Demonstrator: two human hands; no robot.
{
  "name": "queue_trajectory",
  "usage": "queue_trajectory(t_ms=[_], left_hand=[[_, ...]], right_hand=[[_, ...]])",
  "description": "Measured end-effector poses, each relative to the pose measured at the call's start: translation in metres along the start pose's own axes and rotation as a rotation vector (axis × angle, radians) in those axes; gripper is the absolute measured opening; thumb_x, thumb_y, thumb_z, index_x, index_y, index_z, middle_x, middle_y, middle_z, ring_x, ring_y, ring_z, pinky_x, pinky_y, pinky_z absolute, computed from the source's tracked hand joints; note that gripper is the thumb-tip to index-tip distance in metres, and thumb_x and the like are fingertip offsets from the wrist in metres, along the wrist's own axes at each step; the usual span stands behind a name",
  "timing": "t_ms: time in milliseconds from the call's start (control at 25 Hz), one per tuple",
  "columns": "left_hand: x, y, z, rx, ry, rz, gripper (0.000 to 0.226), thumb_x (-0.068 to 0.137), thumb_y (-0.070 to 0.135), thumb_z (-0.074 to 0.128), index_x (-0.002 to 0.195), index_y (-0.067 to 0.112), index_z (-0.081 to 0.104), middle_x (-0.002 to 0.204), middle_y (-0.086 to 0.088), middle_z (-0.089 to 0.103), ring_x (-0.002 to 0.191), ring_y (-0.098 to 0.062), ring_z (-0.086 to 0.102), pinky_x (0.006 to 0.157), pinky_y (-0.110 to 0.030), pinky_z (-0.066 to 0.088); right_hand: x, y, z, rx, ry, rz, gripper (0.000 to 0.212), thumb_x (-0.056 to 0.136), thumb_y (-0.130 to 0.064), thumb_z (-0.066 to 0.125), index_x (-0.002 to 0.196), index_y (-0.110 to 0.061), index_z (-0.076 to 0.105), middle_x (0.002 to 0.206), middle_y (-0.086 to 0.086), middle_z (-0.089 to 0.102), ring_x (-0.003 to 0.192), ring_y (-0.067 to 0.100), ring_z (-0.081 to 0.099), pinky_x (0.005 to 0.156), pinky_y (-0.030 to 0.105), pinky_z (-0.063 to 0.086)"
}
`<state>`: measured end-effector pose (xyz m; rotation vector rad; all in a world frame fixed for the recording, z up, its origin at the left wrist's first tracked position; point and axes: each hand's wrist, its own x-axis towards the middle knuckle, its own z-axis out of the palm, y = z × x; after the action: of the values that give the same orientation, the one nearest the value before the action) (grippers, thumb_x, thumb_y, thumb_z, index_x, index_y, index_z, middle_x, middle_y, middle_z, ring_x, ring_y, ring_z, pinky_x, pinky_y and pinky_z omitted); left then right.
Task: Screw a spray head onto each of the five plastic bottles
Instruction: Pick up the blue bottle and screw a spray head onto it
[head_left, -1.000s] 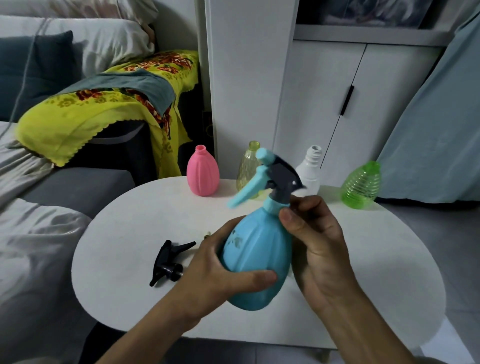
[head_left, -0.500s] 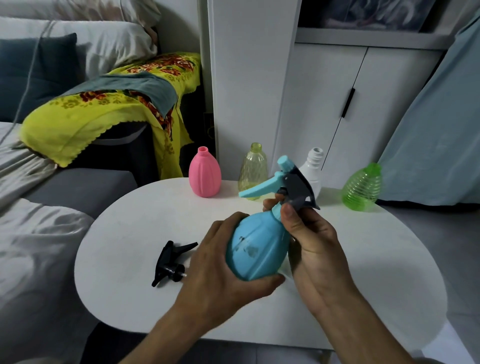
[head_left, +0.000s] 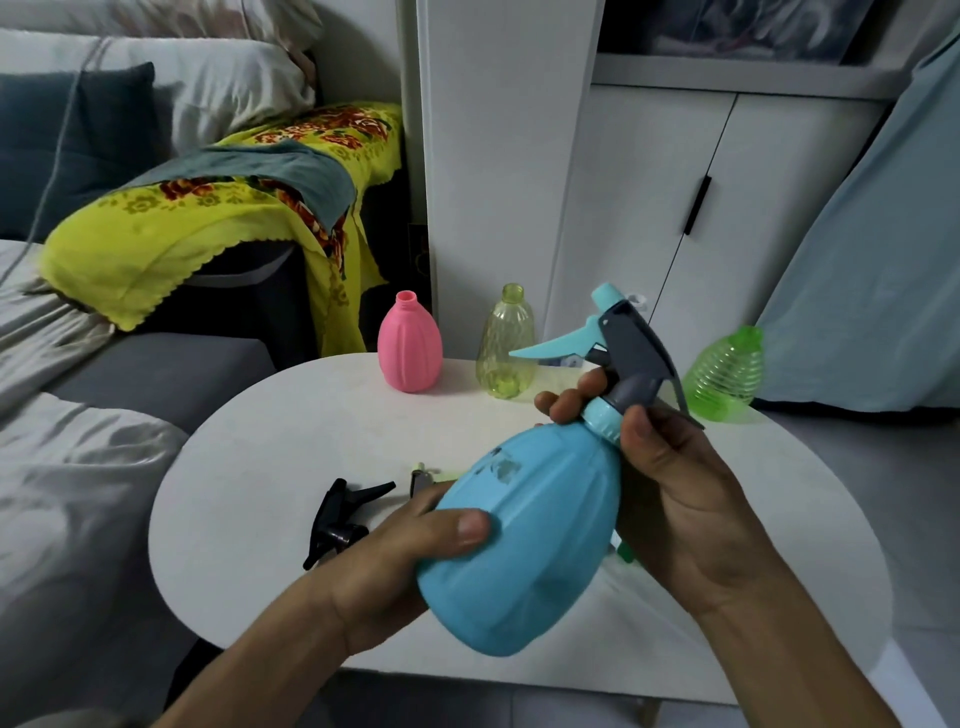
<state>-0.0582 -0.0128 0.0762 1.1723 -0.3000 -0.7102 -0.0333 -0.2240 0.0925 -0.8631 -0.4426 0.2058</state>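
The blue bottle (head_left: 524, 545), held tilted above the table (head_left: 270, 467), looks empty, light, stiff-walled and smooth. Left hand (head_left: 395, 561) fingers wrap its belly; right hand (head_left: 675, 499) fingers pinch the ribbed collar just below the spray head (head_left: 623, 343), the soundest purchase for turning.

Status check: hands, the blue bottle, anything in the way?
Left hand grips blue bottle, tilted. Right hand pinches spray head collar. Pink bottle headless. Nothing in the way.

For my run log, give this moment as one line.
left hand holds blue bottle | right hand pinches collar | pink bottle uncapped
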Motion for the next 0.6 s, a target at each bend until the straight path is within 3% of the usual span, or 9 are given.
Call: queue_trajectory(t_ms=[120,280,400,480,600], left_hand=[[0.001,-0.003,-0.001,0.028,0.071,0.053,0.066,0.056,0.051,0.087,0.115,0.026,0.072,0.110,-0.008,0.074,0.097,-0.023,0.071,0.076,-0.030,0.057],[0.004,-0.004,0.001,0.180,0.164,0.147,0.054,0.067,0.046,0.078,0.117,0.027,0.069,0.112,-0.007,0.073,0.101,-0.026,0.070,0.078,-0.030,0.057],[0.008,-0.004,0.000,0.621,0.396,0.276,0.077,0.060,0.057,0.081,0.130,0.040,0.054,0.120,0.009,0.066,0.106,-0.016,0.066,0.078,-0.030,0.059],[0.010,-0.008,0.006,0.893,0.436,0.314,0.097,0.052,0.061,0.087,0.136,0.043,0.042,0.123,0.016,0.061,0.106,-0.010,0.064,0.077,-0.028,0.059],[0.012,-0.008,0.009,0.863,0.303,0.256,0.088,0.052,0.045,0.091,0.128,0.046,0.047,0.115,0.019,0.063,0.101,-0.005,0.065,0.073,-0.024,0.059]], right_hand=[[0.001,0.004,0.004,-0.085,0.096,-0.019,0.027,0.080,-0.037,0.077,0.098,-0.017,0.076,0.097,0.005,0.076,0.100,0.019,0.069,0.088,0.030,0.053],[0.000,0.009,0.005,-0.158,0.205,-0.072,0.030,0.076,-0.042,0.079,0.095,-0.020,0.077,0.096,0.002,0.076,0.097,0.017,0.069,0.086,0.030,0.053],[0.000,0.017,0.003,-0.255,0.326,-0.126,0.032,0.077,-0.044,0.078,0.097,-0.019,0.076,0.098,0.001,0.075,0.100,0.018,0.068,0.088,0.036,0.052],[-0.001,0.021,0.002,-0.230,0.308,-0.087,0.034,0.077,-0.040,0.079,0.099,-0.016,0.074,0.097,0.005,0.074,0.099,0.020,0.067,0.086,0.035,0.052],[0.000,0.014,0.000,-0.217,0.152,0.041,0.031,0.075,-0.036,0.082,0.086,-0.010,0.070,0.084,0.010,0.070,0.091,0.024,0.065,0.086,0.032,0.052]])
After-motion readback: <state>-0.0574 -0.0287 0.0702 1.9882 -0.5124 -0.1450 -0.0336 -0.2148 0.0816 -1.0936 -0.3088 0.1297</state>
